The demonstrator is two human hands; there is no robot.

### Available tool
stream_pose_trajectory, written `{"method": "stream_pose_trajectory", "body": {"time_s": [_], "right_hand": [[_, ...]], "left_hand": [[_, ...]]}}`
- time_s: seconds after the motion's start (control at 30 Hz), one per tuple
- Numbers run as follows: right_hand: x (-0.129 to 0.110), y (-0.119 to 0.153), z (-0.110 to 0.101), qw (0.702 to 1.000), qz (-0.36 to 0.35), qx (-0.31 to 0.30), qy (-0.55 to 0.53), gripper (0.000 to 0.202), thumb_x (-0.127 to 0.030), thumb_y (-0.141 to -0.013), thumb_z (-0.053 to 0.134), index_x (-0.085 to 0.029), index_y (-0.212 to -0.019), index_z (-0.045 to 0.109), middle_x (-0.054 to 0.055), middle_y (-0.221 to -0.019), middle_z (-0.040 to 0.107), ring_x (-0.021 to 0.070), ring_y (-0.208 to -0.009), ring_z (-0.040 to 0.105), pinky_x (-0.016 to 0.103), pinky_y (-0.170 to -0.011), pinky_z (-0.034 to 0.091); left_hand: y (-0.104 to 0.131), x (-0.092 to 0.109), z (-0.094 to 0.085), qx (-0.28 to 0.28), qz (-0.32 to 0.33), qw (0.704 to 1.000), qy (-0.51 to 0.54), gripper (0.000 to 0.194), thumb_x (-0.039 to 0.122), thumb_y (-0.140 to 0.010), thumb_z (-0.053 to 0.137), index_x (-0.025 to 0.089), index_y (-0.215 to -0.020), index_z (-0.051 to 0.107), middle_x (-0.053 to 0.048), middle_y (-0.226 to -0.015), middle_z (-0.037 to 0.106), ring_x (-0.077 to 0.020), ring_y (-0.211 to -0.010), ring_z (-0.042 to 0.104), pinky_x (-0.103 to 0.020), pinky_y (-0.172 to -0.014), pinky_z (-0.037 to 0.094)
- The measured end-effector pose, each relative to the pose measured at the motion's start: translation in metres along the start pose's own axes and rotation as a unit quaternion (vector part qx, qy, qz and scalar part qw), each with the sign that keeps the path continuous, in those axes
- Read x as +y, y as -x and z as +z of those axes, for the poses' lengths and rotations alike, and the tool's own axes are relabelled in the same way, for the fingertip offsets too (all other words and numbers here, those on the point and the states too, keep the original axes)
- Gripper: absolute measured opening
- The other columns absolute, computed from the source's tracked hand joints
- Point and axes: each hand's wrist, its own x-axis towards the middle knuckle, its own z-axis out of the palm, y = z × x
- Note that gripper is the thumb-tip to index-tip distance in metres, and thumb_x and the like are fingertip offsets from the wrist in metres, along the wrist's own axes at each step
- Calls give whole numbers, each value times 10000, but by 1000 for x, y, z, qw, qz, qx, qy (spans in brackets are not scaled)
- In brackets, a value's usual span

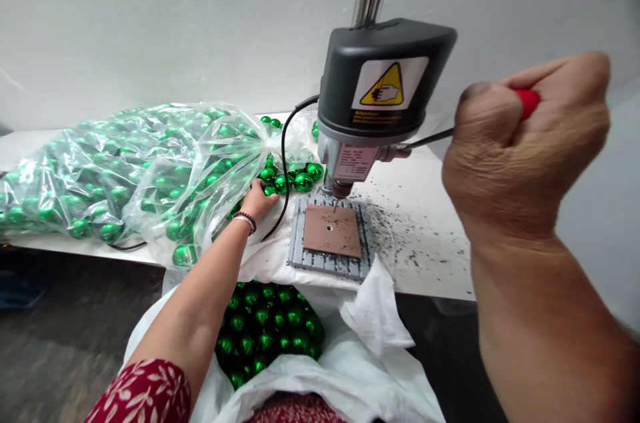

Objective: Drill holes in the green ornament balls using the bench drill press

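Note:
My right hand [530,143] is wrapped round the red knob [528,103] of the drill press lever at the right. The drill press [385,83] has a dark head with a warning sticker, and its bit hangs over a brown plate [333,233] with a small hole. At the mouth of a clear bag, my left hand [261,201] touches shiny green balls [283,183]; its fingertips are partly hidden among them, and whether it grips one is unclear.
A large clear bag of green balls [100,176] lies on the white table [435,256] at left. Dark shavings litter the table right of the grey base [325,265]. A white sack [360,369] below holds more balls. A black cable [285,143] curves beside the drill.

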Motion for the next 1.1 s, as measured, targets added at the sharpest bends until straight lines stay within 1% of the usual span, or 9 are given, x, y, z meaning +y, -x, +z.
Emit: {"method": "stream_pose_trajectory", "body": {"time_s": [0.13,0.23,0.3,0.33,0.4,0.5,0.67,0.8,1.1], "right_hand": [[2,1,1,1000,-9,-2,-4,139,-235,-870,438,-128,-795,487,-52,-717,438,14,-647,409,224,-639,299],[3,1,2,1000,-17,-1,-6,144,-246,-874,449,-133,-789,476,-54,-707,427,10,-627,385,213,-628,289],[3,1,2,1000,-19,2,-12,145,-242,-874,462,-135,-776,464,-56,-699,422,5,-620,375,201,-623,287],[4,1,2,1000,-20,3,-17,147,-239,-874,468,-135,-771,460,-57,-696,420,3,-618,372,195,-623,288],[4,1,1,999,-20,4,-27,147,-233,-875,476,-133,-770,455,-59,-687,414,0,-615,366,182,-623,291],[3,1,2,999,-16,5,-35,129,-220,-873,488,-134,-787,444,-64,-675,407,-1,-608,357,171,-625,296],[-1,1,0,999,-11,-5,-49,138,-196,-867,488,-156,-785,384,-62,-694,410,4,-615,358,175,-643,316],[-2,0,-1,998,0,-16,-56,178,-175,-863,487,-174,-767,337,-62,-692,388,11,-621,349,185,-660,326],[2,3,-2,998,-29,-16,-50,172,-224,-887,462,-175,-778,338,-51,-722,379,16,-646,349,183,-686,339]], "left_hand": [[22,1,-15,-12,0,984,180,488,304,-733,674,137,-1170,534,-100,-985,661,-206,-858,640,-311,-778,476],[47,5,-25,-140,-33,892,429,280,334,-762,644,172,-976,564,-26,-855,632,-140,-726,641,-240,-656,478],[62,10,-25,-219,-53,824,521,256,307,-736,674,178,-922,555,-9,-845,635,-133,-718,659,-220,-639,487],[68,13,-23,-242,-60,809,533,271,288,-720,694,178,-927,559,-7,-857,643,-132,-720,665,-216,-636,490],[76,21,-14,-260,-62,824,500,309,280,-714,714,173,-974,585,-13,-874,659,-116,-692,653,-201,-604,475],[80,34,3,-225,-29,891,393,380,320,-742,707,162,-1078,628,-30,-898,675,-92,-667,602,-189,-568,432],[78,43,22,-144,70,952,262,488,349,-709,725,160,-1153,647,-62,-1018,699,-179,-886,622,-286,-781,490],[79,45,28,-124,107,963,215,566,381,-697,736,182,-1216,632,-65,-1115,696,-231,-1044,614,-354,-950,457],[85,55,40,-124,124,967,184,630,343,-694,745,185,-1286,596,-45,-1044,699,-216,-980,638,-340,-923,487]]}}
